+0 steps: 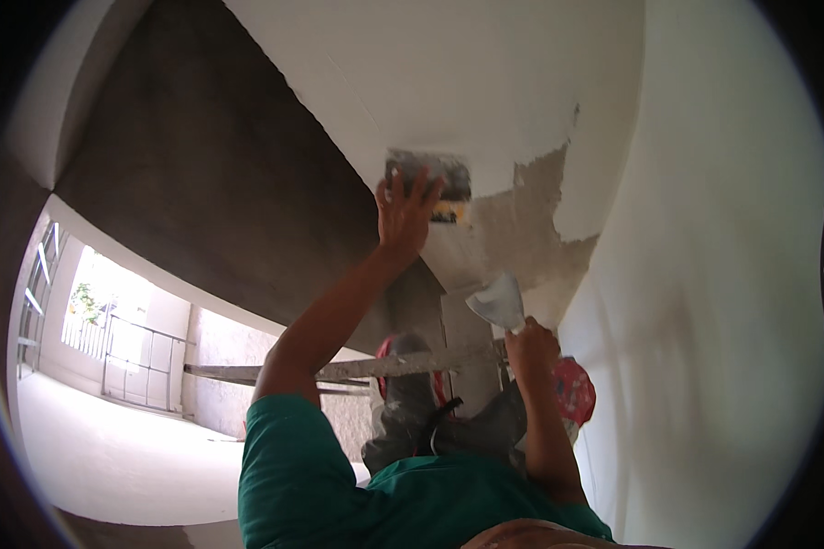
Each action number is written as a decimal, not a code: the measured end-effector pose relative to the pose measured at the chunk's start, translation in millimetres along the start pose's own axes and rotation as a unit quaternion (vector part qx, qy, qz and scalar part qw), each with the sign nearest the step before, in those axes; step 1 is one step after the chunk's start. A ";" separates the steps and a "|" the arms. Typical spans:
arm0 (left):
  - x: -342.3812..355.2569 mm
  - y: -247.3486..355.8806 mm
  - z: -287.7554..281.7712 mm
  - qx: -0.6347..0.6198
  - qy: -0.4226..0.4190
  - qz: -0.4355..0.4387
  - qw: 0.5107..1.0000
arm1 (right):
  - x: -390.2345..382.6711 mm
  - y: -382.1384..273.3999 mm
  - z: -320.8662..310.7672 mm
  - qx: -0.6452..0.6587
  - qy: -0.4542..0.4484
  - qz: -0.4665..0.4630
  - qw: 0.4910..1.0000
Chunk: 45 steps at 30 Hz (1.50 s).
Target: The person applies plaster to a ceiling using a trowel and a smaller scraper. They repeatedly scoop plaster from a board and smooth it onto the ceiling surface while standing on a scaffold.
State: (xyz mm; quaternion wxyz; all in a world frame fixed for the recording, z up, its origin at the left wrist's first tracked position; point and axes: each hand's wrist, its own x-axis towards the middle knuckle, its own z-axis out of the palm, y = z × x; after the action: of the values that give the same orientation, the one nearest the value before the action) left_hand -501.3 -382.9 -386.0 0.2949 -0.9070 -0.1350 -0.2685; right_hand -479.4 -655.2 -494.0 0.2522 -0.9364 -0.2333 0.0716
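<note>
My left hand point(407, 210) is pressed with spread fingers on a wide, grey-smeared trowel point(453, 178) with a yellow part, holding it against a white-coated surface point(471, 82). Just below and right of it are patches of bare grey plaster point(540, 220), with ragged edges. Lower down, my right hand point(531, 340) is closed on the handle of a broad putty knife point(496, 302), whose blade carries a pale coating.
A narrow, dirty plank point(348, 371) crosses below my arms, near red-and-grey shoes point(572, 389). A smooth white wall point(696, 274) rises on the right. A dark grey surface point(201, 156) fills the upper left, above a bright opening with metal railings point(146, 357).
</note>
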 end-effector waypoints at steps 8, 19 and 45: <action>164.2 -102.2 -169.5 0.106 0.203 -0.027 0.973 | -1.0 9.6 -3.1 -0.015 0.027 -0.003 1.000; 311.4 -299.4 -337.1 0.140 0.260 -0.228 0.928 | -4.6 6.9 -0.3 -0.005 0.049 -0.016 0.999; -2.6 -35.3 26.8 -0.011 0.051 -0.189 0.981 | 1.6 0.0 -3.9 -0.028 -0.022 0.013 0.999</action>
State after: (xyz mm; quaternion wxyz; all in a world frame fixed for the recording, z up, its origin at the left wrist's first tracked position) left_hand -506.8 -339.0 -389.4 0.2356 -0.8534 -0.2854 -0.3670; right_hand -477.0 -656.1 -490.6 0.2197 -0.9442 -0.2289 0.0884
